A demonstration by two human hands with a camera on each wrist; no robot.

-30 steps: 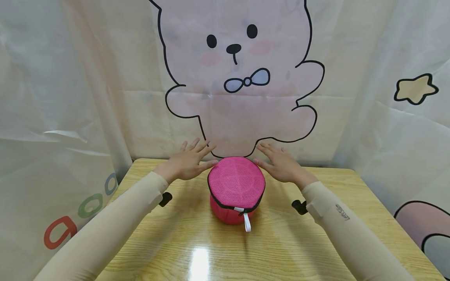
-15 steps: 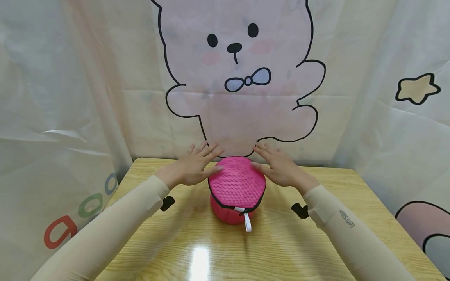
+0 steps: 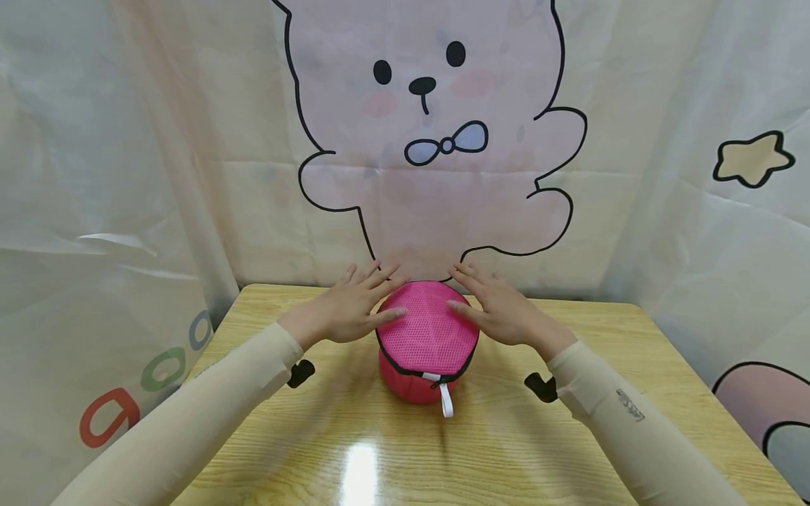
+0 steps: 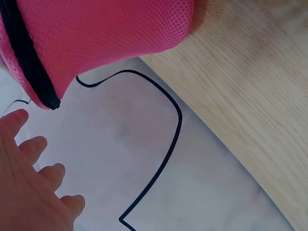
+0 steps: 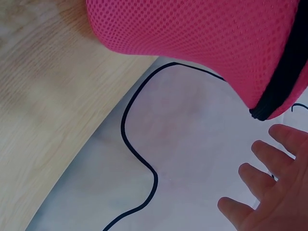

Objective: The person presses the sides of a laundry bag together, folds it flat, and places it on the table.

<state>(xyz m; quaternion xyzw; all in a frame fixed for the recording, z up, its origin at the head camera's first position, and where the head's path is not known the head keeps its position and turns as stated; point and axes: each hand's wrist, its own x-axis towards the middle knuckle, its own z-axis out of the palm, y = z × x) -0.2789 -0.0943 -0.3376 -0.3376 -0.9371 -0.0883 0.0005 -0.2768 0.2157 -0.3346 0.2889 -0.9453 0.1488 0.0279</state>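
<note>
A pink mesh laundry bag [image 3: 427,341], round and drum-shaped, stands upright on the wooden table. Black trim and a zipper [image 3: 395,367] circle its top, with a white loop [image 3: 446,400] hanging at the front. My left hand [image 3: 344,309] is at the bag's left side, fingers straight and spread, its thumb over the top. From the right, my right hand [image 3: 505,309] mirrors it, thumb also over the lid. Both wrist views show fingertips close to the black-trimmed rim of the bag [image 4: 110,33], with no fingers curled round it.
The wooden table [image 3: 304,450] ends at a hanging cloth [image 3: 253,211] with a printed bear, right behind the bag. More cloth hangs at both sides. Small black pieces [image 3: 300,373] show below both wrists.
Both hands have moved inward and slightly toward me, so the thumbs now overlap the bag's top. The bag has stayed in place.
</note>
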